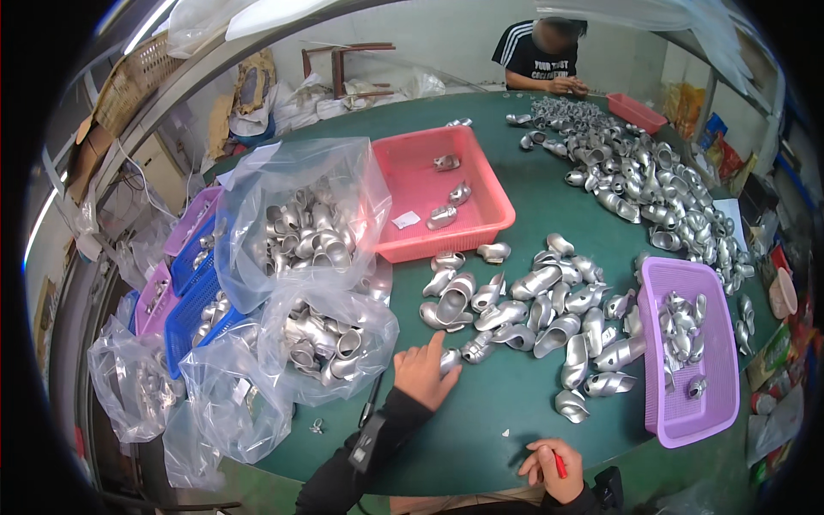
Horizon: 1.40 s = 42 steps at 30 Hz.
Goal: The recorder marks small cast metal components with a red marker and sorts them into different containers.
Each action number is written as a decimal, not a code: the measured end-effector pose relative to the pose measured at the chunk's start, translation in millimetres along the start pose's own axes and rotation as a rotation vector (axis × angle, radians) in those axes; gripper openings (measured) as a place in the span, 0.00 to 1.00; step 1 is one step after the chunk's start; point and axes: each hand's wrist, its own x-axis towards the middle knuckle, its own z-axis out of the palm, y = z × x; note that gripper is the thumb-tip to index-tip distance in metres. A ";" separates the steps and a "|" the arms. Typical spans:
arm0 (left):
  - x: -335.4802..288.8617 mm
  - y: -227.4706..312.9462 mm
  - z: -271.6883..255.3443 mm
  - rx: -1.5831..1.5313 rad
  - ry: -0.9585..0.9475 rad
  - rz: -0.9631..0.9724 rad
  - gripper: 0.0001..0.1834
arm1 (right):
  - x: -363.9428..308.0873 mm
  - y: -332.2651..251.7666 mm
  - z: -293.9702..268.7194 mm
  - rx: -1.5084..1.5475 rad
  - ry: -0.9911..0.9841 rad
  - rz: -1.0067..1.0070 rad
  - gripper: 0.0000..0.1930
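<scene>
My left hand is at the near left side of a loose pile of silver metal shells, hollow and curved like small shoe caps. Its index finger and thumb are around one silver metal shell lying on the table; the palm side is hidden. Close to the table's front edge, my right hand has its fingers curled round a red pen. Left of my left hand lies a dark pen, partly beside my sleeve.
A pink basket with a few shells stands beyond the pile. Clear bags of shells crowd the left; a purple basket stands right. More shells heap up far right, where another person sits. Blue baskets line the left edge.
</scene>
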 end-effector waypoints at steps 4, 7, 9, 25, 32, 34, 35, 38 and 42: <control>-41.1 27.9 -33.6 -0.403 -0.138 -0.167 0.36 | 12.8 -21.2 10.4 -0.048 -0.265 0.089 0.13; -56.3 47.9 -48.7 -0.579 -0.220 -0.168 0.38 | 22.7 -18.9 20.4 0.082 -0.330 0.172 0.19; -62.9 52.8 -50.2 -0.550 -0.216 -0.129 0.39 | 26.7 -21.1 33.8 0.137 -0.295 -0.006 0.19; -98.2 58.3 -52.3 -0.994 -0.149 -0.221 0.31 | 26.3 -19.3 37.4 0.339 -0.472 0.096 0.20; -94.7 56.6 -54.8 -1.073 -0.093 -0.168 0.25 | 24.8 -23.8 44.3 0.278 -0.323 -0.201 0.25; -103.2 50.2 -44.4 -1.244 -0.189 -0.278 0.23 | 22.2 -27.0 44.2 0.249 -0.284 -0.229 0.24; -106.1 48.8 -40.9 -1.409 -0.285 -0.391 0.21 | 21.6 -29.6 42.9 0.058 -0.267 -0.313 0.24; -97.5 54.0 -46.0 -1.498 -0.445 -0.462 0.20 | 21.3 -39.5 41.4 -0.223 -0.266 -0.426 0.23; -99.6 53.2 -38.0 -1.717 -0.397 -0.499 0.20 | 18.3 -37.2 42.0 -0.222 -0.261 -0.438 0.23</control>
